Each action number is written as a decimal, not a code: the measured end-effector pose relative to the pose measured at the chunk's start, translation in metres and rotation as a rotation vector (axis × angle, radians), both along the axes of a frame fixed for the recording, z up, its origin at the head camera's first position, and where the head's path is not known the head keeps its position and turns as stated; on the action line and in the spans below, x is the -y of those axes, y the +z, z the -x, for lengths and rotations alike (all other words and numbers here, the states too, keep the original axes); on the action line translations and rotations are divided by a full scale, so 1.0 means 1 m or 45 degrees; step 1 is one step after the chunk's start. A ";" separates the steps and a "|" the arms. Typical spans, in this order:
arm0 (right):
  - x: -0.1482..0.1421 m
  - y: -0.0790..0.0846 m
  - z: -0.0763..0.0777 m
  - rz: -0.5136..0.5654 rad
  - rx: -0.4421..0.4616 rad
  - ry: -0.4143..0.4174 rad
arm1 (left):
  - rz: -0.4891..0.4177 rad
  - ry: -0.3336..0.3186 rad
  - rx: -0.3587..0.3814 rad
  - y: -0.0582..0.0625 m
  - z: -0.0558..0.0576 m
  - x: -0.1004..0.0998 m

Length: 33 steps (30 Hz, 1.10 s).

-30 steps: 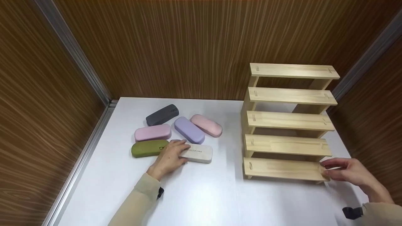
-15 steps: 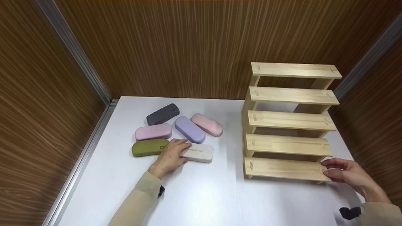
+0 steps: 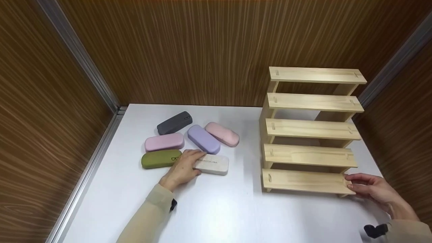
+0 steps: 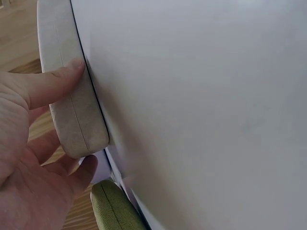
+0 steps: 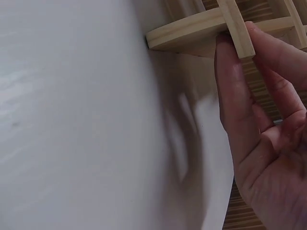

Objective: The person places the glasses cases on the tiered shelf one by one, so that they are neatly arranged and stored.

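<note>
My left hand grips the left end of a white glasses case lying on the white table. In the left wrist view, the thumb presses one long side of the case, and the fingers reach round its other side and end. Beside that hand lies a green glasses case. At the right, my right hand pinches the right end of the lowest board of a stepped wooden display rack. The right wrist view shows the board's end between thumb and fingers.
Behind the white case lie a purple case, a light pink case, a pink case and a dark grey case. Wood-grain panels enclose the table at the back and both sides.
The right hand's fingers have closed in on the board's end. My left hand stays on the white case, which has hardly moved. The whole head view shifts slightly.
</note>
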State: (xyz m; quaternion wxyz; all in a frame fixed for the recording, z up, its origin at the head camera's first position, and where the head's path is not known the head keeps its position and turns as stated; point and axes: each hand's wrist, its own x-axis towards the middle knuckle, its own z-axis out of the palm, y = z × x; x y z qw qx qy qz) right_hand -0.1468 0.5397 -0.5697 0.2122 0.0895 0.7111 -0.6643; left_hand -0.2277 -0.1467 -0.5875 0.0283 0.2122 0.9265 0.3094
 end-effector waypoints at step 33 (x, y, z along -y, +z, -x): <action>-0.001 0.002 0.000 -0.154 -0.095 0.046 | -0.197 0.024 -0.023 0.008 -0.003 -0.003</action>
